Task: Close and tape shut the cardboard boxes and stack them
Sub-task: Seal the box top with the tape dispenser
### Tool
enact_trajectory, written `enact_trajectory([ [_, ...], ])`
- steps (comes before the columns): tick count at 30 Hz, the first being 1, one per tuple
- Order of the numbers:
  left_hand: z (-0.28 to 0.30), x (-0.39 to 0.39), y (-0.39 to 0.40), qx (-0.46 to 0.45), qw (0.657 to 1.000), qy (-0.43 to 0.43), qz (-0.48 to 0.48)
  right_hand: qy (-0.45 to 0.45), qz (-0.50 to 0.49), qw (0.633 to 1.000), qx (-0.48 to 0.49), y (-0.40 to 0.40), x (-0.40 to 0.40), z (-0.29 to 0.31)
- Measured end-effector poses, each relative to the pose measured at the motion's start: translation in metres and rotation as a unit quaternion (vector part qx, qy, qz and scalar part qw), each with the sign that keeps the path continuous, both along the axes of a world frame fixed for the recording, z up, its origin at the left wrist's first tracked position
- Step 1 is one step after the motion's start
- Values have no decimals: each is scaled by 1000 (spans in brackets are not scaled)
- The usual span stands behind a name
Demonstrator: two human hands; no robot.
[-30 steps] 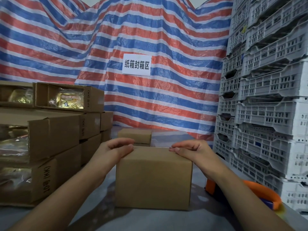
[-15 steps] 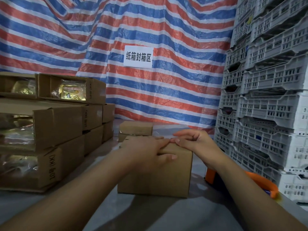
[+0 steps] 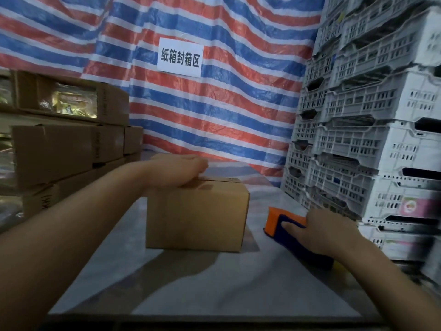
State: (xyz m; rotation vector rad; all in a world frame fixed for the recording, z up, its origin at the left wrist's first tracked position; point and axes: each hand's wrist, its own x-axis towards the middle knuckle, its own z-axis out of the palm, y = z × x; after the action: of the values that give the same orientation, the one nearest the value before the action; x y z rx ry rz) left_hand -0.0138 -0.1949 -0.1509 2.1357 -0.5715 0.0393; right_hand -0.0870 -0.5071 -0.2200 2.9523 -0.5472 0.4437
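Our left hand (image 3: 181, 170) lies flat, fingers relaxed, on closed flaps of cardboard box (image 3: 198, 218), pressing top down. Our right hand (image 3: 327, 231) rests on tape dispenser (image 3: 286, 225), orange and dark blue, just right of box; whether fingers curl round it we cannot tell. Box stands upright on grey worktop (image 3: 214, 283), mid-surface. Left of box: stacked cartons (image 3: 66, 149), some open-faced with packets showing. Right of box, beyond dispenser: grey plastic crates (image 3: 372, 111) piled high. Behind box: striped tarp (image 3: 226, 103) with white sign (image 3: 180, 57).

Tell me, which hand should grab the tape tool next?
The right hand: it already rests on the orange and blue tape dispenser. The left hand is pressing down the cardboard box flaps.
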Motion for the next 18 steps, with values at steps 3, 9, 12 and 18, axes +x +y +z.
enact_trajectory([
  [3,3,-3,6,-84,994,64,8,-29,-5,999,34,6,0,-14],
  [9,6,-11,-5,-32,998,30,46,-150,-29,987,39,10,5,-3],
  [12,9,-8,-6,-71,995,41,58,-259,24,949,180,12,8,53],
  [18,12,4,4,-251,951,177,33,-169,222,804,525,73,34,157],
])
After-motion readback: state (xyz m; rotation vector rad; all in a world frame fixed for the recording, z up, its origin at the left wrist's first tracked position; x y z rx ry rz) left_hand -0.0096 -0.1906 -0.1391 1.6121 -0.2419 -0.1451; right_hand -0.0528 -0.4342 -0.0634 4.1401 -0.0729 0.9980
